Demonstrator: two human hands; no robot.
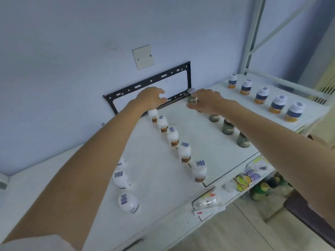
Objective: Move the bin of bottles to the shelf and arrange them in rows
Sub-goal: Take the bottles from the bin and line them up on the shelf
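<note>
Bottles stand in rows on the white shelf (208, 140), each row running from lower frame up toward the wall.

Centre row: five white bottles with brown bands (175, 138), close together, from just under your left wrist down to lower centre.

Left row: white bottles with blue labels (126, 202) at lower left, three showing, partly hidden by your left forearm.

Right of centre: dark green bottles (227, 127), mostly hidden under your right forearm.

Far right: five white-capped bottles with orange bases (261, 96), evenly spaced, well apart from the other rows.

Your right hand (205, 100), upper centre of frame, grips a green bottle with a pale cap (191, 96) at the back end of the green row, near the wall. Fingers and thumb are curled round its body.

Your left hand (151, 97) hovers above the back end of the brown-band row, fingers spread and loosely bent, holding nothing.

Black metal bracket (152, 82) on the wall behind both hands; blank cover plate (143, 56) above it.

Lower shelf at lower right holds clear packets (206, 200) and yellow items, blurred.
</note>
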